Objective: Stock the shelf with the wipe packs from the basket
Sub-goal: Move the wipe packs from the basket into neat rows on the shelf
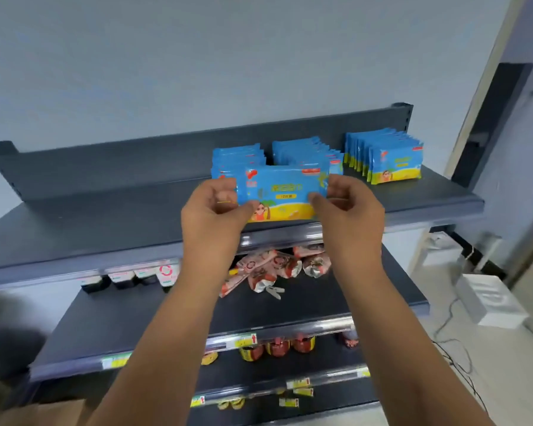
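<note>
While the left hand (211,210) and right hand (348,207) each pinch an end of a blue wipe pack (282,195), it stands upright near the top shelf's (105,222) front edge, before three standing rows (382,155) toward the right end.

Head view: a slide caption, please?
Left hand and right hand hold a blue-and-yellow plastic wipe pack at the dark grey metal shelf.
</note>
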